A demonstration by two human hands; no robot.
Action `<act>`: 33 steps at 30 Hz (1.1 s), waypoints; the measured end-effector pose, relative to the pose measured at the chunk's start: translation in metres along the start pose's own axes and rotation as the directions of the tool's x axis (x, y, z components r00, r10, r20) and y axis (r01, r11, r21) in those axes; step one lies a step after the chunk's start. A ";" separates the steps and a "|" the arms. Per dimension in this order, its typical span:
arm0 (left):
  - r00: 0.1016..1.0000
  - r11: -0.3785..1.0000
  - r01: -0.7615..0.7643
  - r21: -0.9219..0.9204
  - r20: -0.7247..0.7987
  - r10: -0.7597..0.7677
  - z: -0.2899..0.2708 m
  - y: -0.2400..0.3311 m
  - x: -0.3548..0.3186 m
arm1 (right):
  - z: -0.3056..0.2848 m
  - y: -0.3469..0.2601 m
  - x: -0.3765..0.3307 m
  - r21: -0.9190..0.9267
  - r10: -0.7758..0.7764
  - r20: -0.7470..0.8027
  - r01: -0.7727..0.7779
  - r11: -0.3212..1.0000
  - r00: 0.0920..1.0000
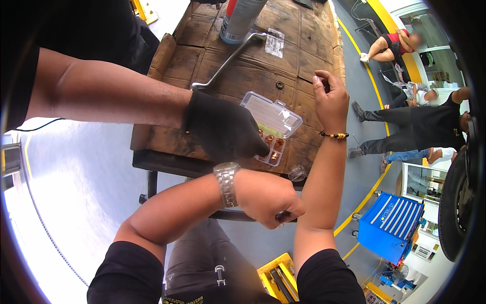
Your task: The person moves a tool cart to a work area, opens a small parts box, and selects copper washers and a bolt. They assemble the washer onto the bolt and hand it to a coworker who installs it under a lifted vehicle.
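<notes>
A co-worker's gloved hand [223,129] is dipped into the open plastic case [271,126] of copper rings on the cardboard-covered surface [217,71]. The left hand [266,197] is fisted, fingers pressed on a small dark item. The right hand [331,99] is raised, fingertips pinching something small.

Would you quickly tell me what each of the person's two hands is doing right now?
Left hand: closed in a fist around a small dark thing, too hidden to identify.
Right hand: raised, fingers pinched on something small and dark.
</notes>
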State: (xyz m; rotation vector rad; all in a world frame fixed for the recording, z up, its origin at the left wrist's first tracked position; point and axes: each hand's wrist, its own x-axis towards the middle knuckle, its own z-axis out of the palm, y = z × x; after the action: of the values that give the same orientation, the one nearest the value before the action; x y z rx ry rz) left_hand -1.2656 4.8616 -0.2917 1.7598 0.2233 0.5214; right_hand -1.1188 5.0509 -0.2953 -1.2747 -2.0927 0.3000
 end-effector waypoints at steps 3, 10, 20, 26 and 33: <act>0.997 0.997 0.025 0.079 0.072 -0.031 0.019 -0.006 0.010 | -0.009 0.001 0.000 0.037 0.035 -0.024 -0.034 0.999 0.999; 0.994 0.995 0.070 0.076 0.075 -0.076 0.034 -0.010 0.020 | -0.021 -0.005 -0.004 -0.001 -0.019 0.012 0.019 1.000 1.000; 0.989 0.991 -0.047 -0.128 -0.146 0.028 0.054 -0.021 0.030 | -0.019 -0.023 -0.009 -0.041 -0.014 0.084 0.017 0.999 0.996; 0.975 0.987 -0.069 -0.142 -0.221 0.037 0.064 -0.036 0.033 | -0.015 -0.019 -0.011 -0.039 -0.027 0.118 0.032 0.999 0.993; 0.951 0.993 -0.072 -0.090 -0.306 0.041 0.065 -0.033 0.038 | -0.022 -0.013 -0.011 -0.054 0.003 0.142 0.005 0.999 0.990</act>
State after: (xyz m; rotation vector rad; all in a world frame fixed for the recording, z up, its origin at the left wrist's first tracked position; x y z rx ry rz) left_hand -1.1978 4.8291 -0.3263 1.5873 0.3565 0.8328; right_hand -1.1100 5.0319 -0.2765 -1.3185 -2.2349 0.3443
